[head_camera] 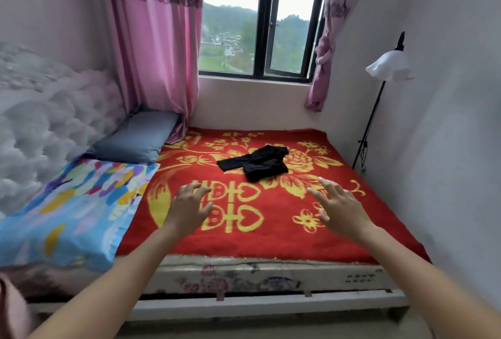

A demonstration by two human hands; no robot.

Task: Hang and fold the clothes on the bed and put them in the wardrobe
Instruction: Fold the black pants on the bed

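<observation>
Head view looks over the bed (244, 273) from its near edge. At the left edge lies a colourful pillow (67, 203) and, behind it toward the far left corner, a grey-blue pillow (135, 138). The left hand (187, 203) hovers above the red blanket (271, 238), its grip loosely curled and holding nothing. Beyond it, near the middle of the bed and a little toward the far edge, lies the black garment (254, 162), crumpled and apart from both hands. The right hand (339, 203) hovers with its grip spread, fingers straight, also empty. A floor lamp (387, 67) stands past the right edge. I judge that the step in hand is the reach for the garment, the only clothing I can see on the bed. The next move calls for a longer reach, then taking the cloth with both hands and laying it flat. The wardrobe is not in view.
</observation>
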